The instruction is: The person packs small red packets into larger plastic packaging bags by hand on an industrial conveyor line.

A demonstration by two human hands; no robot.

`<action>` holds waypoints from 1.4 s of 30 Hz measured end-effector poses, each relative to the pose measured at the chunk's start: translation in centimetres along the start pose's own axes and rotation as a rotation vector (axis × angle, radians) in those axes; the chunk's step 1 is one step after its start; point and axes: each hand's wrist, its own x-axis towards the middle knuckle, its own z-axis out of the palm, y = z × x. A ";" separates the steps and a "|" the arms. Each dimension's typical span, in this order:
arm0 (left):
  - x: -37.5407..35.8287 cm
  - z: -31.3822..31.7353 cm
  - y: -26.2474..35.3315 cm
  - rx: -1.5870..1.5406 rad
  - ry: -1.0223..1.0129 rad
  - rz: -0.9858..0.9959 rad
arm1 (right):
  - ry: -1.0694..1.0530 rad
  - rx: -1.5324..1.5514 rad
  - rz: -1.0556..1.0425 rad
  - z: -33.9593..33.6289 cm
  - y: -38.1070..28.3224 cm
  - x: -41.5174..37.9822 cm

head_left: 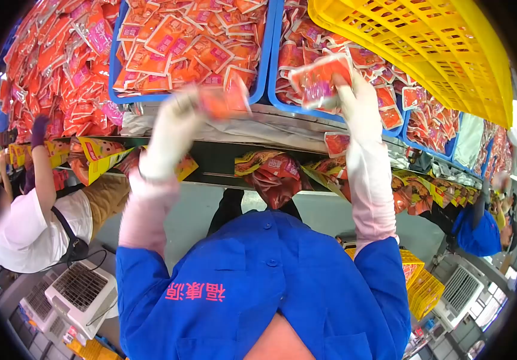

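My left hand (180,107), white-gloved and blurred by motion, is closed on a red sachet (225,103) at the near edge of a blue tray (180,96). In my right hand (357,96), also gloved, is a red packet (315,81) with a shiny, partly see-through lower part. It is pinched by one end over a second blue tray (273,54). Red sachets (192,42) fill both trays. Below my hands, an open pouch (273,174), yellow and red, hangs in the conveyor channel.
A yellow basket (450,54) rests tilted over the trays at upper right. Loose sachets (60,60) are heaped at left. More pouches (99,156) line the channel. A co-worker (48,222) stands at left, another person (480,228) at right.
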 end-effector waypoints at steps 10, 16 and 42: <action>-10.2 4.3 -6.6 1.199 -0.458 0.536 | -0.546 -0.619 -0.546 9.6 5.1 -12.8; -10.7 1.9 -7.3 1.250 -0.479 0.623 | -1.173 -0.741 -0.045 24.8 10.1 -9.9; -5.0 6.4 -2.0 0.546 -0.400 0.456 | -0.410 0.117 0.021 -3.4 5.5 -8.2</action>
